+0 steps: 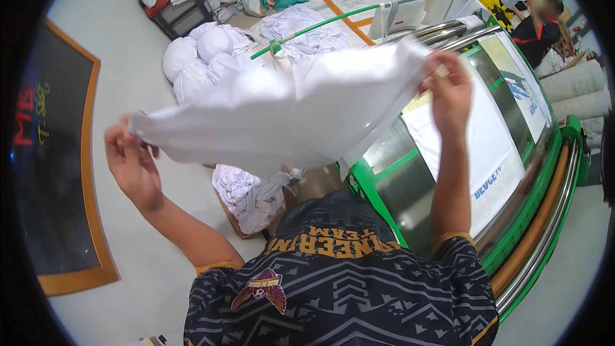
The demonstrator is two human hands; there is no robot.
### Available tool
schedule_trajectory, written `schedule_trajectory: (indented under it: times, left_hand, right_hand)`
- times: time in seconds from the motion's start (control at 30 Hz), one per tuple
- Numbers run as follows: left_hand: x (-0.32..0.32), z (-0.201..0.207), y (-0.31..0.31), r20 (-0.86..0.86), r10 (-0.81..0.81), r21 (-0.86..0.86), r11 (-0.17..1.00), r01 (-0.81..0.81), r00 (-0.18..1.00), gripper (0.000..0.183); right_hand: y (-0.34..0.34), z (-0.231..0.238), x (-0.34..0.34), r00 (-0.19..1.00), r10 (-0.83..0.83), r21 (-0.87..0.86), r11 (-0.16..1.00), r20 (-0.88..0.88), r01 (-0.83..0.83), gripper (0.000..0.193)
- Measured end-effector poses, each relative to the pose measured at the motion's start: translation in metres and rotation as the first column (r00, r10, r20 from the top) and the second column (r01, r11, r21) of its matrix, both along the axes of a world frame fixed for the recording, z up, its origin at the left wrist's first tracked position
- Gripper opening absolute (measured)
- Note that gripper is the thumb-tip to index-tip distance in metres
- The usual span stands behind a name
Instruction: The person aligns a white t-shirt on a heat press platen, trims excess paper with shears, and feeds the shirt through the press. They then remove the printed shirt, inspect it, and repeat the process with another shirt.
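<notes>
A white piece of cloth [269, 122] is stretched in the air between my two hands, blurred along its upper edge. My left hand [133, 165] pinches its left corner, fingers closed. Up at the right, my right hand [446, 93] grips the opposite corner, also closed. Below and behind the cloth, to the right, stands a green-framed machine [378, 186] with metal rollers. On its sloping bed lies a printed white fabric panel [474, 154], close to my right forearm. The cloth hides part of the machine and the floor behind it.
White fabric lies in a heap [250, 198] on a low stand below the cloth. Stuffed white bundles [198, 57] and loose white fabric [304, 29] cover the far floor. A framed blackboard [54, 154] hangs at the left. Another person [541, 32] is at the machine's far right end.
</notes>
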State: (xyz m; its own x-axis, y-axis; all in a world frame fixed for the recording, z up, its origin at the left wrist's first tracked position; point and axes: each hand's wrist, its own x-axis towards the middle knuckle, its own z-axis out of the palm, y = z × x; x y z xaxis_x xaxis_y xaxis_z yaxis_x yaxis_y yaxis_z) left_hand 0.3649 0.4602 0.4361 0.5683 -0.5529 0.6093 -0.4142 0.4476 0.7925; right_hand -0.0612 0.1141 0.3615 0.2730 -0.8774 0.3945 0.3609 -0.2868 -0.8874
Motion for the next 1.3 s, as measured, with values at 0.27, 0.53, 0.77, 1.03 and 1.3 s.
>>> schedule_trajectory:
  times: [0.27,0.53,0.77,1.03,1.3]
  left_hand:
    - [-0.145,-0.065,-0.148,-0.183,-0.557,0.4,0.711,0.579,0.81,0.019]
    - [-0.101,-0.127,-0.226,-0.296,-0.648,0.563,0.475,0.676,0.702,0.083]
    - [-0.014,-0.172,-0.299,-0.606,-0.708,0.515,-0.001,0.857,0.364,0.055]
    - [0.076,-0.133,-0.454,-0.213,-0.714,0.513,0.5,0.698,0.667,0.042]
    - [0.067,-0.37,-0.467,0.05,-0.914,0.921,-0.113,-0.372,0.402,0.096]
  right_hand:
    - [0.092,-0.061,0.068,0.566,0.823,0.439,0.492,0.047,-0.752,0.014]
    - [0.057,-0.03,0.075,0.933,0.313,0.239,0.906,0.178,-0.349,0.019]
    - [-0.027,-0.024,0.074,0.92,-0.156,0.067,0.988,0.36,0.141,0.016]
    - [-0.097,-0.118,0.123,0.889,-0.2,0.286,0.898,-0.413,0.335,0.021]
    - [-0.033,-0.297,0.103,0.083,-0.242,-0.171,0.851,-0.967,0.497,0.057]
